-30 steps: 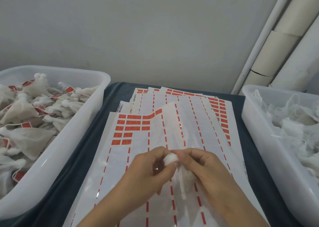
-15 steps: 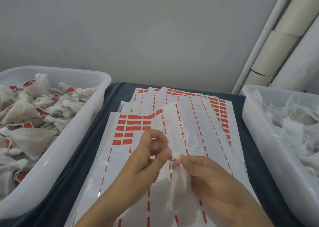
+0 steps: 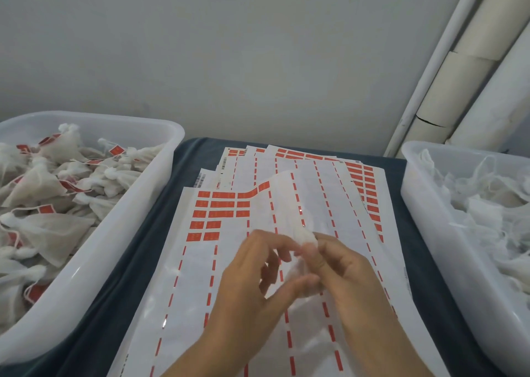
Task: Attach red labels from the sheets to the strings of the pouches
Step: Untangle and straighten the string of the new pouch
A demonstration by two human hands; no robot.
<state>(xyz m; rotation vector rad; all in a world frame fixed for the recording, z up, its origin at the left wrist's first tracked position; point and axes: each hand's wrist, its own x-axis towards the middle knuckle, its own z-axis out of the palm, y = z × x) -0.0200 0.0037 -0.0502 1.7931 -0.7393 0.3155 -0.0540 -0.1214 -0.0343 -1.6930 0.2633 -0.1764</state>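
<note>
Whereas half a second ago the small white mesh pouch (image 3: 308, 237) hung lower, my right hand (image 3: 352, 279) now pinches it higher above the red-label sheets (image 3: 229, 262); my left hand (image 3: 252, 285), fingers curled, has closed in beside it.

Both hands, left hand (image 3: 252, 279) and right hand (image 3: 348, 273), on pouch (image 3: 307, 237) above sheets (image 3: 229, 250).

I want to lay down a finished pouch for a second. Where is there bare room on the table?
Bare cloth shows in a strip between the left bin and the label sheets, and a narrower one between the sheets and the right bin. The middle is crowded: overlapping sheets, with both hands over them.
</note>
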